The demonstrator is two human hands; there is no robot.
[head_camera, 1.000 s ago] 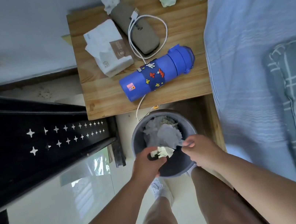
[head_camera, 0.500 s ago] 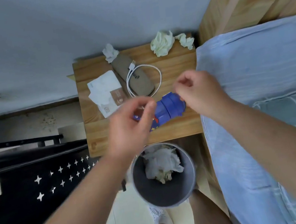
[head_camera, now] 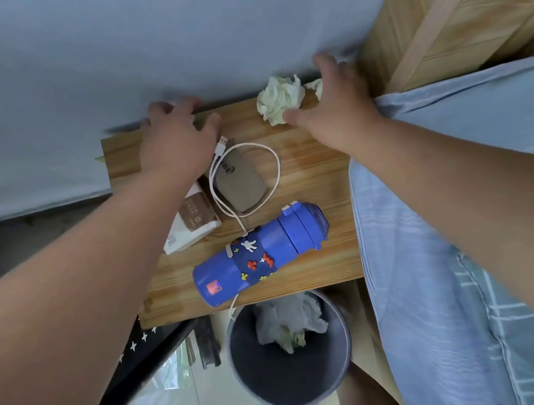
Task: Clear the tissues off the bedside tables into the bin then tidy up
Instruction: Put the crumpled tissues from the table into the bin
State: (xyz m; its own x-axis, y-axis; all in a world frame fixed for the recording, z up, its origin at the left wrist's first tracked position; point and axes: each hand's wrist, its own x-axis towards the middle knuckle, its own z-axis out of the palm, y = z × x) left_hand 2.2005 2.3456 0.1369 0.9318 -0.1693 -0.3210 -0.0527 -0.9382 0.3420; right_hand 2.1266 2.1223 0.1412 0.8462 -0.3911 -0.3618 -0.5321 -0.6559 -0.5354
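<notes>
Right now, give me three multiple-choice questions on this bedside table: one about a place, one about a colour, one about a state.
1. Where is the big crumpled tissue?
A. on the bed
B. at the far edge of the table, by the wall
C. on the floor

2. What colour is the bottle?
A. red
B. green
C. blue

3. What state is the bin in?
A. empty
B. tipped over
C. upright, with tissues in it

Answers:
1 B: it lies on the wood near the wall, beside the thumb of the right hand.
2 C: its body and lid are both blue.
3 C: its open mouth faces up and white tissues lie inside.
</notes>
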